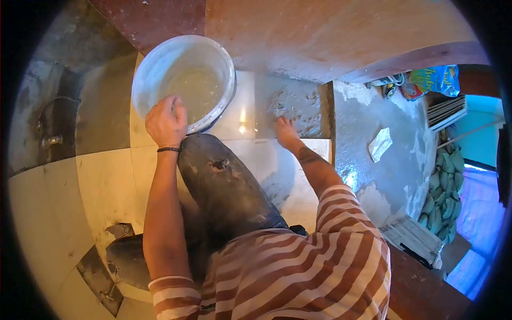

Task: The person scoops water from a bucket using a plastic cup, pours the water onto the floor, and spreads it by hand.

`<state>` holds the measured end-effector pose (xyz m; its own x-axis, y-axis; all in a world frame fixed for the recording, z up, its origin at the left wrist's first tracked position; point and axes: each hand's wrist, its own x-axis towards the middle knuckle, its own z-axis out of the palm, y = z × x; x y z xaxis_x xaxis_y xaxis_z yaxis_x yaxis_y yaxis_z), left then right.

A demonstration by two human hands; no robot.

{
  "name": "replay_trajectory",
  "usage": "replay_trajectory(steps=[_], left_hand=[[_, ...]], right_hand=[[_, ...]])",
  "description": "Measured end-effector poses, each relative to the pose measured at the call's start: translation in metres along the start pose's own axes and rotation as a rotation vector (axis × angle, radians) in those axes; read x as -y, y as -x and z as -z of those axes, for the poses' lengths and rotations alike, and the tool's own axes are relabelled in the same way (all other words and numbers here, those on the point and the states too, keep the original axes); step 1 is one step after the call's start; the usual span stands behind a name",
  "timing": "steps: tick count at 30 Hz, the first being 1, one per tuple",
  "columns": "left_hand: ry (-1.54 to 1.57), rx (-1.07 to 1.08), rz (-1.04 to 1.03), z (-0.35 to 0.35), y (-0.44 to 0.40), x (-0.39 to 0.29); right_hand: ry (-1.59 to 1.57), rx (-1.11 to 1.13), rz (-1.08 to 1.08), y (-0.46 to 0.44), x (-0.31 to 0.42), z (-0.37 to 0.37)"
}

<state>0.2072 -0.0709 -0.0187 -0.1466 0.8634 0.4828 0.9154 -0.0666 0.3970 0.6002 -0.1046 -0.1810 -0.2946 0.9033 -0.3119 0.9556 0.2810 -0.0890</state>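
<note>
My left hand (166,121) is closed, its fingers curled over the near rim of a whitish plastic bucket (232,88). Whether it grips the rim or something small is hidden. Greyish, cloudy liquid or slurry (197,92) covers the bucket's bottom. My right hand (287,132) reaches down to the front edge of a patch of wet grey mortar (298,109), fingers partly spread and nothing visible in them. The patch is lumpy and lies between glossy tiles and a darker strip. My knee (218,165), in worn dark trousers, is beside the bucket.
Pale floor tiles (106,181) spread around me. A tap (52,141) is at the left. To the right, wet grey floor (352,133) carries a crumpled white scrap (380,144). Colourful bags (434,81), stacked tiles (447,113) and green sacks (445,181) stand farther right.
</note>
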Motion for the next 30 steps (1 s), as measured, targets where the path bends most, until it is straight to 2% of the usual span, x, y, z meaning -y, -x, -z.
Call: replay_trajectory(steps=[2, 4, 6, 7, 8, 10, 11, 13, 15, 17, 19, 20, 22, 23, 26, 28, 30], left_hand=[[-0.004, -0.007, 0.002, 0.0, 0.0, 0.001], [-0.003, -0.003, -0.005, -0.001, 0.001, 0.002], [0.006, -0.016, -0.022, -0.003, 0.001, 0.005], [0.008, -0.016, -0.025, -0.004, 0.0, 0.005], [0.014, -0.029, -0.033, -0.005, 0.0, 0.005], [0.017, -0.034, -0.038, -0.005, 0.003, 0.006], [0.012, -0.047, -0.053, -0.005, 0.002, 0.006], [0.008, -0.06, -0.067, -0.005, 0.0, 0.006], [0.006, -0.035, -0.044, -0.005, 0.001, 0.007], [0.003, -0.033, -0.039, -0.003, 0.001, 0.007], [-0.003, -0.032, -0.035, -0.003, 0.001, 0.006], [0.011, -0.032, -0.019, -0.002, 0.002, 0.006], [0.026, -0.035, -0.003, -0.003, 0.001, 0.005], [0.025, -0.039, 0.002, -0.003, 0.001, 0.004], [0.051, -0.052, 0.007, -0.002, 0.0, 0.003], [0.079, -0.054, 0.01, -0.002, 0.001, 0.004], [0.052, -0.042, 0.003, -0.004, 0.002, 0.006]], right_hand=[[-0.224, 0.099, 0.046, 0.009, 0.026, 0.059], [-0.372, 0.145, 0.084, 0.01, 0.023, 0.058], [-0.409, -0.059, 0.138, -0.002, 0.005, 0.023], [-0.41, -0.061, 0.135, -0.004, 0.008, 0.04], [-0.249, -0.065, 0.137, -0.001, 0.018, 0.082], [-0.289, -0.033, 0.093, 0.01, 0.043, 0.191], [-0.488, -0.003, 0.042, 0.013, 0.05, 0.23], [-0.323, -0.293, 0.292, -0.004, 0.037, 0.239], [-0.256, -0.352, 0.376, -0.014, 0.06, 0.281], [-0.076, -0.311, 0.495, -0.032, 0.095, 0.317], [0.232, -0.312, 0.487, -0.036, 0.147, 0.35], [0.231, -0.308, 0.49, -0.043, 0.165, 0.349], [0.451, -0.564, 0.666, -0.055, 0.191, 0.349], [0.451, -0.563, 0.667, -0.058, 0.196, 0.349], [0.513, -0.602, 0.602, -0.065, 0.197, 0.348], [0.192, -0.697, 0.512, -0.062, 0.164, 0.344], [0.221, -0.714, 0.345, -0.06, 0.124, 0.322]])
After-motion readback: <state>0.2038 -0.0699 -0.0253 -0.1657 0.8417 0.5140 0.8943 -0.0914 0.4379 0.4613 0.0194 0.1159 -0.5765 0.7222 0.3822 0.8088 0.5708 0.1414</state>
